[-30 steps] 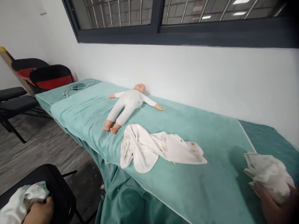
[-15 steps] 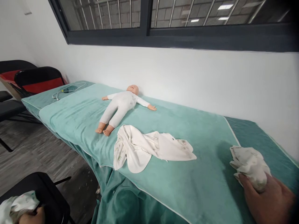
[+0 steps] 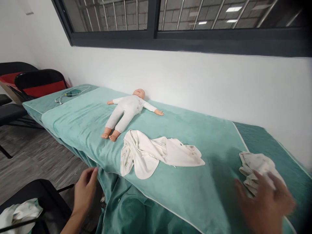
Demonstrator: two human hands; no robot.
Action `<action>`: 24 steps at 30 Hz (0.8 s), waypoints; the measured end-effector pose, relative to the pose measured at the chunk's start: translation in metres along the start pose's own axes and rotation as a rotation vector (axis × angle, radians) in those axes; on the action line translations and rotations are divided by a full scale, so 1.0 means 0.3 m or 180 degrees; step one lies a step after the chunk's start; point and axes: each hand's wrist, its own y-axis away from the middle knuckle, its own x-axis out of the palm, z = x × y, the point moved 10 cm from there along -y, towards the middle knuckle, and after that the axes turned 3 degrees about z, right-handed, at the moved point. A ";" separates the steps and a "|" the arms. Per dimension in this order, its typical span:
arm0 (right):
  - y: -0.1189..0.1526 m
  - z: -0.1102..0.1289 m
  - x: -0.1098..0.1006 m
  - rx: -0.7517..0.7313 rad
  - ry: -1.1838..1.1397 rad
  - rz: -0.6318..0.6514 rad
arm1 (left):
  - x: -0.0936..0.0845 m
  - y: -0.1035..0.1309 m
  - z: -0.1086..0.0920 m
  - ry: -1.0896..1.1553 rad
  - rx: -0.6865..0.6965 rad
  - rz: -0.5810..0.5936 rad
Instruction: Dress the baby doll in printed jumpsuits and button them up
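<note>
At the far left stand two chairs with black-and-red backs (image 3: 44, 87); below them is one black chair (image 3: 50, 193) bearing one crumpled white printed cloth (image 3: 26, 211), the first of three in view. One looped pale cable (image 3: 59, 99) lies at the left end of the green-covered surface (image 3: 195, 130). Next comes the left hand (image 3: 84, 188), near the front edge, its fingers loosely curled toward the thumb with nothing seen in its grasp. Beyond it, one doll (image 3: 128, 107) in white lies face up on the surface, both arms spread, its two bare feet toward the front. The second cloth (image 3: 156, 151) sprawls in folds near those feet. At the right, the third cloth (image 3: 255, 162) lies bunched, partly hidden by the right hand (image 3: 265, 198), which is blurred, fingers spread; whether they touch, I cannot tell.
</note>
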 end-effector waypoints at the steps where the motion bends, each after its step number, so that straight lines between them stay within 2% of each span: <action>1: 0.006 0.072 0.005 -0.0228 -0.0230 -0.0008 | 0.054 -0.027 -0.121 0.0211 0.0191 0.0107; 3: 0.016 0.201 0.041 -0.0513 -0.0600 0.0161 | 0.160 -0.092 -0.332 0.0374 0.0446 0.0356; 5: 0.021 0.303 0.097 -0.0575 -0.0930 0.0443 | 0.266 -0.157 -0.493 0.0037 0.0604 0.0639; 7: 0.022 0.390 0.156 -0.0595 -0.1183 0.0735 | 0.365 -0.212 -0.587 -0.0308 0.0609 0.0968; 10: 0.019 0.501 0.242 -0.0602 -0.1440 0.1269 | 0.447 -0.262 -0.652 -0.0515 0.0683 0.1185; 14: 0.015 0.645 0.316 -0.0880 -0.1782 0.1966 | 0.462 -0.286 -0.654 -0.0866 0.0770 0.1175; 16: 0.015 0.720 0.342 -0.1167 -0.1916 0.2292 | 0.466 -0.274 -0.657 -0.0930 0.0834 0.1317; 18: 0.002 0.770 0.373 -0.1244 -0.1897 0.2506 | 0.466 -0.238 -0.684 -0.0878 0.0954 0.1531; 21: -0.045 0.818 0.410 -0.1075 -0.1787 0.2582 | 0.419 -0.131 -0.802 -0.0473 0.1426 0.1802; 24: -0.073 0.906 0.404 -0.1195 -0.2096 0.2830 | 0.304 0.038 -0.995 0.0411 0.2295 0.2190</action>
